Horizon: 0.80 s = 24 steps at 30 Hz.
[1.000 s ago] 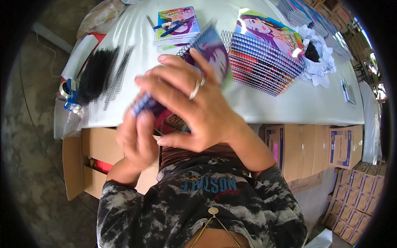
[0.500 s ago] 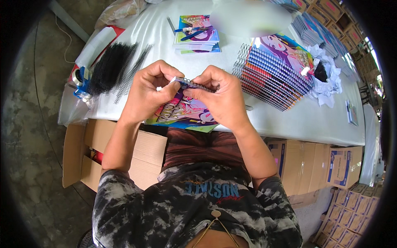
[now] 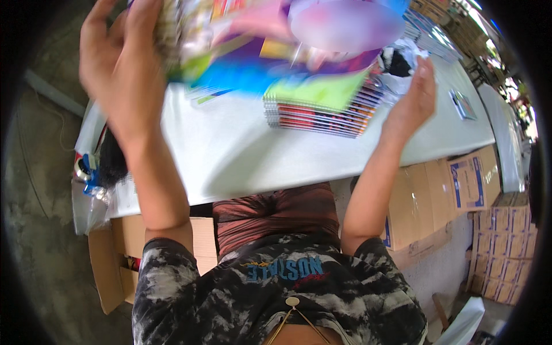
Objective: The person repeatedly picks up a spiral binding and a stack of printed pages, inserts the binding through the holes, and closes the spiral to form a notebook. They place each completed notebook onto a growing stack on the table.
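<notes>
My left hand (image 3: 123, 63) is raised high at the upper left and grips the left edge of a colourful illustrated booklet (image 3: 276, 52), which is blurred and close to the camera. My right hand (image 3: 415, 95) reaches over the far right side of the white table (image 3: 230, 155), its fingers at a crumpled white wrapping (image 3: 405, 57) beside a stack of spiral-bound colourful notebooks (image 3: 322, 112). Whether the right hand grips anything is hidden by the blur.
A bundle of black spiral combs (image 3: 112, 161) and a blue tape dispenser (image 3: 86, 172) lie at the table's left end. Open cardboard boxes (image 3: 454, 190) stand under and beside the table on the right, and another carton (image 3: 115, 259) sits at the lower left.
Both hands were together near my chest over a booklet. Now the left hand has lifted the booklet up toward the camera, and the right hand has stretched out to the far right of the table.
</notes>
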Available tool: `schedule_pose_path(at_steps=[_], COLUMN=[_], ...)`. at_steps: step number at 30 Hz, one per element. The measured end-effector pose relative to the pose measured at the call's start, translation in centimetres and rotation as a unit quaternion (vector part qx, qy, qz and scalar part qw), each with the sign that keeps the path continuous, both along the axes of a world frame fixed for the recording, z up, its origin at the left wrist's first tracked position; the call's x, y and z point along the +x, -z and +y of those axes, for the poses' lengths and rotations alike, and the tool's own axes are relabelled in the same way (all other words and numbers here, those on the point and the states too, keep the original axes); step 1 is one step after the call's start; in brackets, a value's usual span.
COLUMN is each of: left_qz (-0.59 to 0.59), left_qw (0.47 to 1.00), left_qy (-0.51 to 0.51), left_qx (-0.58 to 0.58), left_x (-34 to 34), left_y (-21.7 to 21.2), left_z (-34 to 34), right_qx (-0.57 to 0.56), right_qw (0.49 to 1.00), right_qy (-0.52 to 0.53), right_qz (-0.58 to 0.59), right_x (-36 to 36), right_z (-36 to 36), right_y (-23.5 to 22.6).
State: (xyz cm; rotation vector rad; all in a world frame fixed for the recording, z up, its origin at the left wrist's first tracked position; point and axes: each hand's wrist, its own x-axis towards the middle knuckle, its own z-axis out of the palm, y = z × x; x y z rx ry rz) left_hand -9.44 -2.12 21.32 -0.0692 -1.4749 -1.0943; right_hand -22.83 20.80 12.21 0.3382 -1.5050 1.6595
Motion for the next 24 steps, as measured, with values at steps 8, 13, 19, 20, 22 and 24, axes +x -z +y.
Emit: schedule_pose_path(at_steps=[8,13,19,20,22,24], left_qz=[-0.458,-0.197,-0.294,-0.298,-0.306,-0.268], left_qw=[0.871,0.974,0.949,0.95,0.949,0.959], left_qy=[0.001,-0.091,-0.09,-0.076,-0.048,-0.081], left_qx=[-0.178,-0.068,0.067,0.061,0.05,0.039], left_x=[-12.7,-12.2,-11.4,-11.3,-11.4,-11.9], left_y=[9.6,14.6,13.8,13.8,14.3,14.6], left_z=[2.1,4.0,4.6,4.2,2.7,-0.6], right_qx=[-0.097,0.03,-0.042,-0.063,-0.105,-0.072], right_qw=[0.961,0.987,0.988,0.989,0.988,0.993], right_qy=[-0.214,-0.075,-0.035,-0.036,-0.038,-0.012], right_qz=[-0.147,-0.139,-0.142,-0.129,-0.106,-0.092], right_x=[-5.0,-4.5,-4.5,-4.5,-4.6,-4.6], right_z=[0.6,0.1,-0.9,-1.2,-1.3,-1.0], right_y=[6.3,6.5,7.5,7.6,8.0,8.0])
